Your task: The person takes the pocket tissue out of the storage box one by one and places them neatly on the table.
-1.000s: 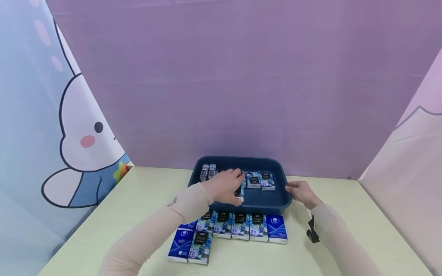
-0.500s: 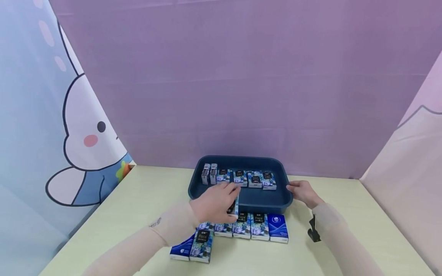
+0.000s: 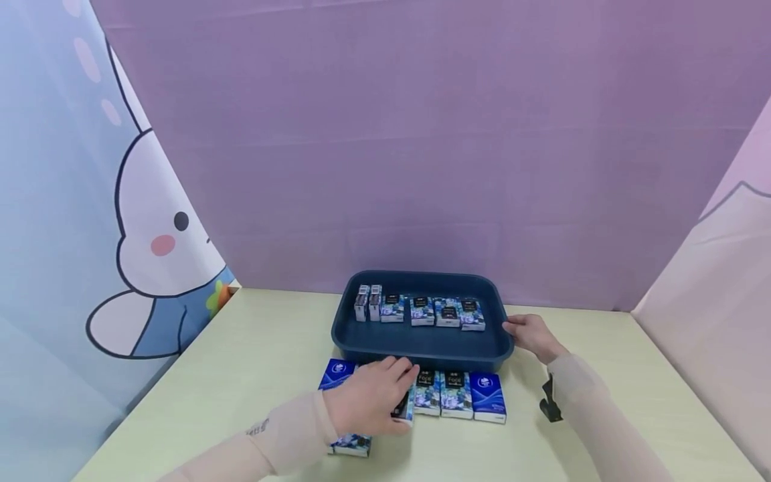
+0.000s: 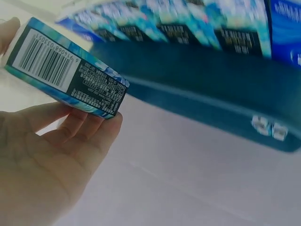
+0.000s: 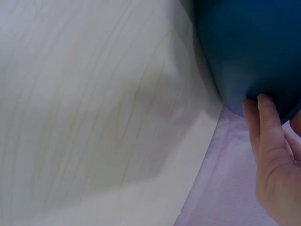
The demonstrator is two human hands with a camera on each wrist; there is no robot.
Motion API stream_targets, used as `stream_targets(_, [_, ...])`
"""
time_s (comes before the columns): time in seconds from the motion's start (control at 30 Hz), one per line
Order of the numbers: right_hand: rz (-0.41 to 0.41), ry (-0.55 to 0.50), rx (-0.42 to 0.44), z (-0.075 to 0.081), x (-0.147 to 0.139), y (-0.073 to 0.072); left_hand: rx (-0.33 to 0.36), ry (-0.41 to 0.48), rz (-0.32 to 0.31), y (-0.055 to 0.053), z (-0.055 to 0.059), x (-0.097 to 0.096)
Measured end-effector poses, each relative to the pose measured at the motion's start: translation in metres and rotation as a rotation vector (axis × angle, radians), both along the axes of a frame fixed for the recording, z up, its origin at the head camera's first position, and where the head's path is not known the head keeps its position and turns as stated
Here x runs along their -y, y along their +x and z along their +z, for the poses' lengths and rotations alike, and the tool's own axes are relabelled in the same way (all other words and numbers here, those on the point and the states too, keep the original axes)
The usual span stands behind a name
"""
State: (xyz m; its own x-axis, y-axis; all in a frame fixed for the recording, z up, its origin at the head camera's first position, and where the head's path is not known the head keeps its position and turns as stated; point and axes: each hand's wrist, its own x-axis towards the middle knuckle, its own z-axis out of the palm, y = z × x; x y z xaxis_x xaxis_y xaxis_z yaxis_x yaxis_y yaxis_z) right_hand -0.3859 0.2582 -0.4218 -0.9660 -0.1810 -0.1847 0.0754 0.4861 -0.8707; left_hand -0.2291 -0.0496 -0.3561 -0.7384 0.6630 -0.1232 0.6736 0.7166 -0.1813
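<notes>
My left hand [image 3: 369,396] grips a blue floral tissue pack [image 3: 403,410] between thumb and fingers, over the row in front of the tray. In the left wrist view, the barcode side of this pack [image 4: 70,70] faces the camera. At the tray's right end, my right hand [image 3: 533,337] pinches the rim; its fingers [image 5: 269,117] lie along the outer wall in the right wrist view. Several floral packs [image 3: 422,312] stand inside the dark blue tray [image 3: 446,345], two of them on edge at the left. My left hand hides part of the front row.
Before the tray lie more floral packs [image 3: 456,396], with a plain blue pack [image 3: 488,398] at the row's right end and another blue pack [image 3: 338,372] at its left. The pale table [image 3: 608,381] meets a purple cloth backdrop [image 3: 421,167] behind the tray.
My left hand has come out of the tray toward the front row, carrying a floral pack. My right hand keeps its place on the rim.
</notes>
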Motion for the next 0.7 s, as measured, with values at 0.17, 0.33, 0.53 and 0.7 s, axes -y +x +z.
stream_targets(0.17, [0.002, 0.012, 0.004, 0.001, -0.001, 0.000, 0.077, 0.007, -0.018, 0.008, -0.014, 0.000])
stream_targets(0.33, [0.003, 0.008, 0.008, 0.002, 0.000, 0.001, 0.159, 0.023, -0.015, 0.015, -0.030, 0.002])
stream_targets(0.53, [0.002, 0.016, 0.004, 0.001, 0.001, 0.001, 0.208, 0.031, -0.070, 0.022, -0.047, 0.003])
stream_targets(0.7, [0.000, 0.021, -0.002, 0.000, 0.000, 0.000, 0.093, 0.036, -0.162, 0.025, -0.062, 0.005])
